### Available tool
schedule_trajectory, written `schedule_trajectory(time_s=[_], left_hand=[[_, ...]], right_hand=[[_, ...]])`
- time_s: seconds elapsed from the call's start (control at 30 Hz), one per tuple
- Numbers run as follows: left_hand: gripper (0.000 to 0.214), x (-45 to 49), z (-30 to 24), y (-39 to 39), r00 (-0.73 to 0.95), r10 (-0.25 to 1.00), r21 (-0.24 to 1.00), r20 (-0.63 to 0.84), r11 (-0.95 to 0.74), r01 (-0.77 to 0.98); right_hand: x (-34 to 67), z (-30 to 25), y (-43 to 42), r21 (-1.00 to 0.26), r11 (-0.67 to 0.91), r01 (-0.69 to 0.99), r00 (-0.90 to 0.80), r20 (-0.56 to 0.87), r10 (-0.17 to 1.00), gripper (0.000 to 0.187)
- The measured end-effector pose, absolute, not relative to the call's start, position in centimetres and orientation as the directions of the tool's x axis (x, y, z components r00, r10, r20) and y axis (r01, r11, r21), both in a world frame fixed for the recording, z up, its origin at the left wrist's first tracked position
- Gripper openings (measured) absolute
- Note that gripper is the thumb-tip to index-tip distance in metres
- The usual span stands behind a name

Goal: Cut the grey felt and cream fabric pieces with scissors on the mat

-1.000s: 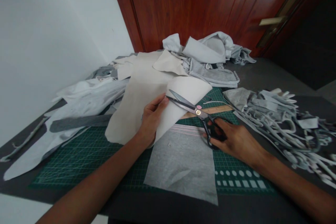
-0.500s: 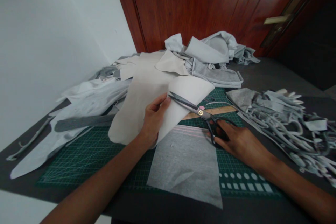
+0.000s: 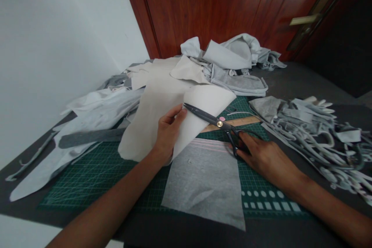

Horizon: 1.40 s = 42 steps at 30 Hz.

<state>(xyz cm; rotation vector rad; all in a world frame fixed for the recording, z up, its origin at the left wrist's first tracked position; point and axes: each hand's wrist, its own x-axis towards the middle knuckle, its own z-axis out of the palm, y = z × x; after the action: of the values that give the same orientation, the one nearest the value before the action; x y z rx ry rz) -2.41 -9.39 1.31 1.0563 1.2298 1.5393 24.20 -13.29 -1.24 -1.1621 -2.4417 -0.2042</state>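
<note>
Between its thumb and fingers, my left hand (image 3: 170, 131) pinches the edge of a large off-white fabric piece (image 3: 158, 100), which is folded over on its right side. My right hand (image 3: 258, 151) grips black-handled scissors (image 3: 219, 124). The scissors' blades point left across the fold, closed or nearly so, with the tips close to my left fingertips. Below the fold lies a flat grey fabric piece (image 3: 206, 182) with pale pink lines along its top edge. A wooden ruler (image 3: 242, 121) rests partly under the scissors and the off-white fabric.
A green cutting mat (image 3: 95, 182) covers the middle of the dark table. Tangled fabric strips (image 3: 319, 135) are heaped at the right, and crumpled grey cloth (image 3: 232, 58) lies at the back. White cloth (image 3: 95, 116) stretches along the left. Behind stands a reddish wooden door (image 3: 203, 4).
The scissors' blades have come together; they were slightly apart before. My right fingers have drawn closer around the handles. The whole view has shifted slightly.
</note>
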Motion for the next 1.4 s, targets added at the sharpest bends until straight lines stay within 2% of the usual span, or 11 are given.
schedule_trajectory(time_s=[0.17, 0.4, 0.5, 0.7, 0.97, 1.1, 1.4], left_hand=[[0.032, -2.38, 1.32, -9.32, -0.278, 0.954, 0.985, 0.11, -0.143, -0.099], [0.033, -2.44, 1.35, -9.31, -0.296, 0.947, 0.985, 0.124, -0.152, -0.077], [0.031, -2.49, 1.3, -9.27, -0.292, 0.948, 0.985, 0.129, -0.157, -0.075], [0.03, -2.72, 1.05, -9.04, -0.303, 0.938, 0.98, 0.166, -0.192, -0.059], [0.032, -2.55, 1.33, -9.46, -0.272, 0.943, 0.978, 0.189, -0.205, -0.033], [0.03, -2.29, 1.56, -9.61, -0.254, 0.947, 0.977, 0.196, -0.209, -0.026], [0.028, -2.44, 1.37, -9.46, -0.233, 0.943, 0.97, 0.238, -0.243, 0.011]], right_hand=[[24.06, -0.94, -13.23, 0.045, 0.65, 0.758, -0.59, 0.471, 0.656, 0.023], [24.05, -0.89, -13.34, 0.073, 0.642, 0.763, -0.597, 0.462, 0.656, 0.019], [24.04, -1.14, -13.38, 0.026, 0.643, 0.765, -0.584, 0.448, 0.676, 0.014], [23.99, -1.77, -13.24, -0.171, 0.639, 0.75, -0.542, 0.394, 0.742, 0.009], [23.58, -1.32, -13.43, -0.39, 0.535, 0.75, -0.409, 0.362, 0.838, 0.006], [23.48, -0.98, -13.38, -0.41, 0.523, 0.747, -0.404, 0.344, 0.848, 0.007], [23.62, -1.07, -13.38, -0.365, 0.549, 0.752, -0.449, 0.327, 0.832, 0.007]])
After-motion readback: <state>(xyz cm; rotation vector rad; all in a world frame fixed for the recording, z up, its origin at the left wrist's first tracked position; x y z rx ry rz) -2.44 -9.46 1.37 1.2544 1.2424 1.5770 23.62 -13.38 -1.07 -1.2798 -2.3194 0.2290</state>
